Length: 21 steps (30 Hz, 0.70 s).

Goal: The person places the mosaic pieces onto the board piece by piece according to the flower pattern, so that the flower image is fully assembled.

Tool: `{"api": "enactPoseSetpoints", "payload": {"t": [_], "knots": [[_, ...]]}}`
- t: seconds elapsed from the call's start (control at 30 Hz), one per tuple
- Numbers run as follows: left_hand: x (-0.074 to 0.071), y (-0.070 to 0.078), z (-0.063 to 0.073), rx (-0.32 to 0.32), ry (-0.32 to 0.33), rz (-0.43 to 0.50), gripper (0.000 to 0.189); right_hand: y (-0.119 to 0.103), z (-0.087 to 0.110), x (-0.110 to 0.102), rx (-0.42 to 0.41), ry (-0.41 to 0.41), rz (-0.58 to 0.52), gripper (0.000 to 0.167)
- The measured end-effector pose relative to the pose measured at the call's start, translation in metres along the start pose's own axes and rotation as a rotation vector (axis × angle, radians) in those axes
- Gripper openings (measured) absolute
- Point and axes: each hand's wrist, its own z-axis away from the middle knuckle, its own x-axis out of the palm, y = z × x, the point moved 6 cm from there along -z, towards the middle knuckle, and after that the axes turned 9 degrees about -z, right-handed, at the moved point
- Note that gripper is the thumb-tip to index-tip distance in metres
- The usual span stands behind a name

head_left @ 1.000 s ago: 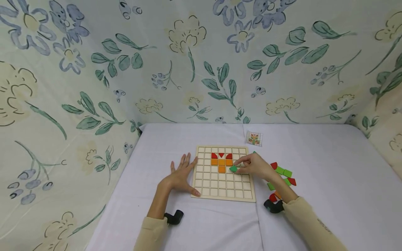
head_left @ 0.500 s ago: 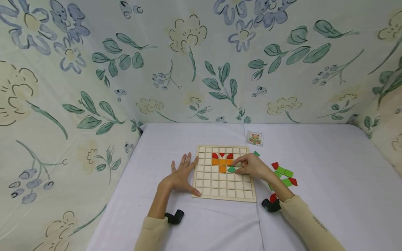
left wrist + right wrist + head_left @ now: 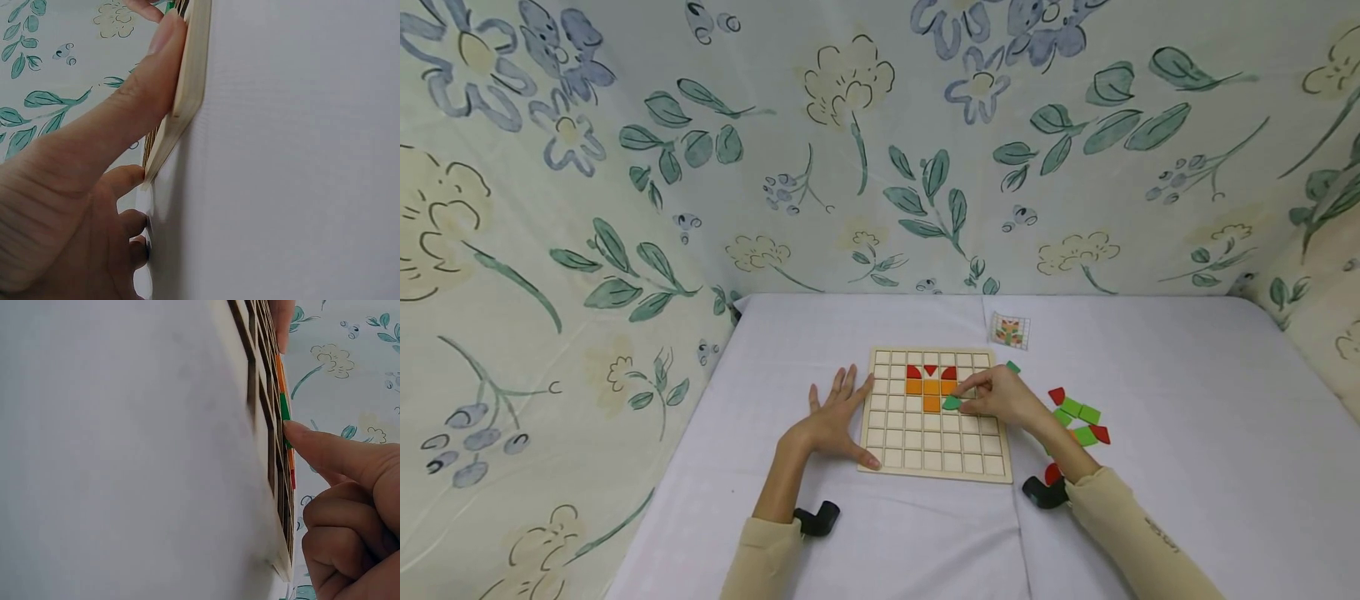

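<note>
Green piece: centre of frame, over the gridded board, just right of the lower orange square; cannot tell if seated. Right hand crosses the board's right edge, thumb and index fingers pinching the piece. Left hand: fingers spread along left edge, thumb near lower left corner. Bench runs from near edge to bottom of frame. Loose pieces limit room at right; picture card beyond upper right corner.

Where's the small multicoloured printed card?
The small multicoloured printed card is in the head view, just past the far right corner of the pale wooden grid board.
</note>
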Motion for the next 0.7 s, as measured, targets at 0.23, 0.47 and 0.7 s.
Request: {"api": "enactPoseSetpoints", "payload": {"t": [0.23, 0.47, 0.7], "knots": [[-0.0005, 0.0008, 0.0007, 0.005, 0.001, 0.004, 0.143, -0.0005, 0.0006, 0.0019, 0.014, 0.006, -0.015, 0.022], [-0.0019, 0.0007, 0.0012, 0.019, -0.002, 0.009, 0.143, 0.0001, 0.0004, 0.003, 0.012, 0.015, -0.009, 0.021], [-0.001, 0.0003, 0.0013, 0.021, -0.001, 0.022, 0.143, -0.0007, -0.0003, 0.0043, 0.027, 0.01, -0.004, 0.022]]}}
